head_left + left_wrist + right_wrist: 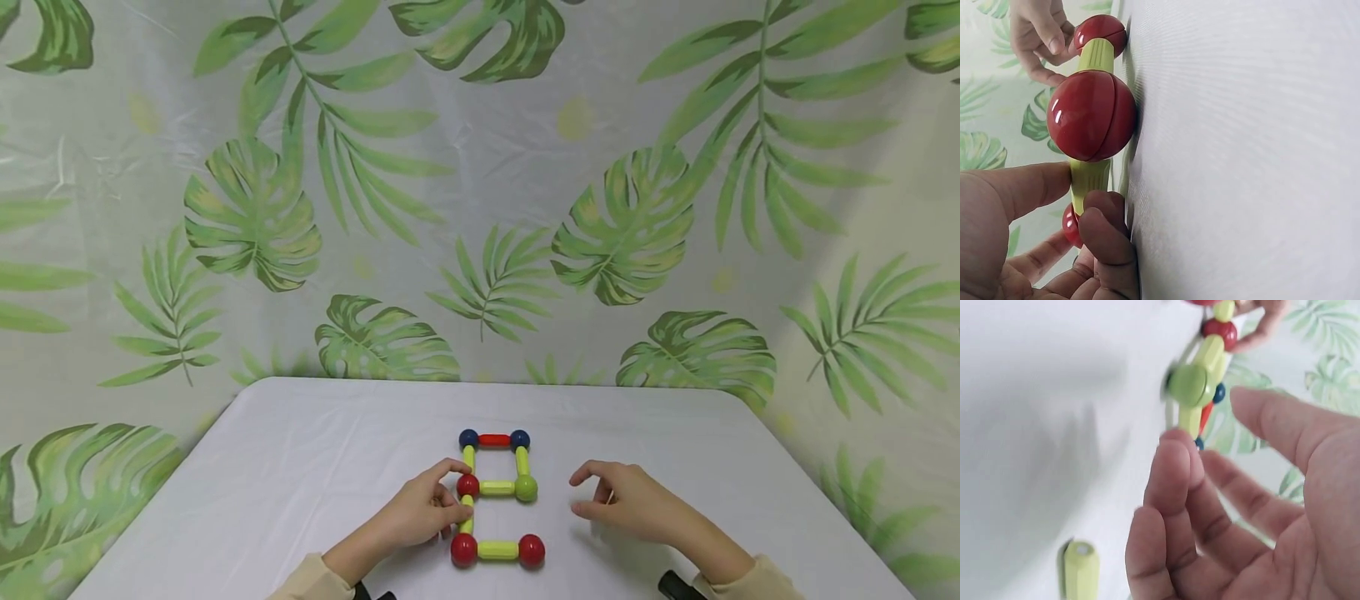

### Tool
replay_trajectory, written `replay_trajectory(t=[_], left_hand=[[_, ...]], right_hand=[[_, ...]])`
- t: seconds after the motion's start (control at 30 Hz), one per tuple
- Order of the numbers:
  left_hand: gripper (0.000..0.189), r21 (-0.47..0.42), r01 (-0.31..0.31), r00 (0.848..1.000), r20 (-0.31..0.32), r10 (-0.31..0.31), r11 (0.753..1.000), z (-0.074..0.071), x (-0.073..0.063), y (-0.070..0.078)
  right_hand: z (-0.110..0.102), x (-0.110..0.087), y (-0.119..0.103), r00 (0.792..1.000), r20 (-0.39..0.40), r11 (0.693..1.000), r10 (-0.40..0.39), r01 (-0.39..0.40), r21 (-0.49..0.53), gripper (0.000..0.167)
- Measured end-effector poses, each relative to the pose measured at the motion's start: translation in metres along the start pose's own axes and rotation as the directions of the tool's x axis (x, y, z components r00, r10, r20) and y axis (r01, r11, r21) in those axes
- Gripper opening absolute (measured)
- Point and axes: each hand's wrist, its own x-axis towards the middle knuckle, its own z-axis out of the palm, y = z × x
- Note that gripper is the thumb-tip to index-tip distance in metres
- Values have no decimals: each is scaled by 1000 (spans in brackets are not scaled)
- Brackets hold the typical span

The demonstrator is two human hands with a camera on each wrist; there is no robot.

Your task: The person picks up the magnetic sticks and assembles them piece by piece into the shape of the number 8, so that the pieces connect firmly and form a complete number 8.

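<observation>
A figure of magnetic balls and rods lies on the white table. Its upper loop has two blue balls (520, 439), a red rod (494, 440), a green ball (526, 488) and a red ball (468, 486). Below, a yellow-green rod (1088, 181) leads to a larger red ball (1091, 115), from which another yellow-green rod (497, 550) runs to the right-hand red ball (532, 551). My left hand (423, 508) pinches the left-side rod between thumb and fingers. To the right of the figure, my right hand (630, 504) hovers with loosely bent fingers, holding nothing.
One loose yellow-green rod (1082, 572) rests on the table in the right wrist view. Behind the table (337, 417) hangs a leaf-patterned curtain (495, 208). A dark device (678, 586) is worn at the right wrist.
</observation>
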Motion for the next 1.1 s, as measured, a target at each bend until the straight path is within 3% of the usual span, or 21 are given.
replay_trajectory(t=[0.17,0.33,0.63,1.1], left_hand=[[54,-14,8,1000,1,-8,1000,0,0,0],[54,-23,15,1000,-1,-15,1000,0,0,0],[53,-40,11,1000,3,-11,999,1,-1,0],[52,-40,12,1000,0,-12,999,1,0,-3]], right_hand=[[-6,-6,10,986,-125,994,107,-108,-2,40],[-11,-11,20,964,-191,982,185,-187,9,42],[-14,-11,37,931,-230,954,283,-298,-32,43],[-12,-7,57,917,-234,941,323,-338,-24,44]])
